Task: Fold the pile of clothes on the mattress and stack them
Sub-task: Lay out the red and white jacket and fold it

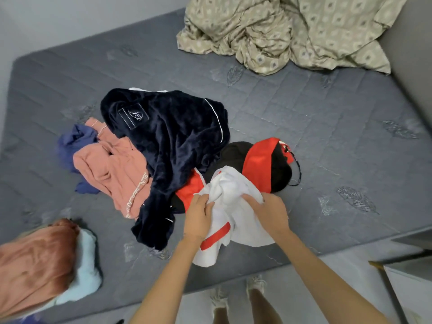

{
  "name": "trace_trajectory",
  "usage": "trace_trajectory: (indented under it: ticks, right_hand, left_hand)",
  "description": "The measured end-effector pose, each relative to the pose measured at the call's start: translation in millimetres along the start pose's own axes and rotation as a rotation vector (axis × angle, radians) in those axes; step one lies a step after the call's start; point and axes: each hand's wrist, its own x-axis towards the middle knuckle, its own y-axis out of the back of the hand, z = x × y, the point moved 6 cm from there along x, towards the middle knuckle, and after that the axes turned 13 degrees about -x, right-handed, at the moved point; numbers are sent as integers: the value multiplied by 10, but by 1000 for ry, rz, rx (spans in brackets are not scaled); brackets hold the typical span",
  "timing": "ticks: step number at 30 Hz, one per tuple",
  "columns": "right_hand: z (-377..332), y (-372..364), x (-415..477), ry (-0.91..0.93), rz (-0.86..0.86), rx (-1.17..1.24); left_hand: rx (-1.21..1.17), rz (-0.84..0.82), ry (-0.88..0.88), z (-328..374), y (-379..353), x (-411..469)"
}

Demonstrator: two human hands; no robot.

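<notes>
Left hand (199,218), right hand (272,213) grip white garment (233,184); red-black garment (261,164) half-covered.

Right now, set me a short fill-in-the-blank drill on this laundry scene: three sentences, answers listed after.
The left hand and the right hand both grip a red-striped garment whose main colour is ____.
The folded rust garment lies on a folded piece coloured light ____.
The patterned duvet sits at the mattress's far ____ corner.
Missing words: white, blue, right.
</notes>
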Motion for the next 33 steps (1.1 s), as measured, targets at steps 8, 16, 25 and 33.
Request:
trace_trajectory:
  ticks: [8,16,25,33]
  right_hand:
    - [-940,801,-224,161,81,227]
    - [-2227,1631,-724,405,137,355]
    - [-3366,2320,-1264,562,164,403]
    - [-4034,2800,-1765,691,224,531]
  left_hand:
    - [-44,123,-110,692,872,196]
    - [-37,230,-186,1399,1799,197]
    - [330,457,-326,2031,3250,33]
    - [281,759,-486,2572,4084,-200]
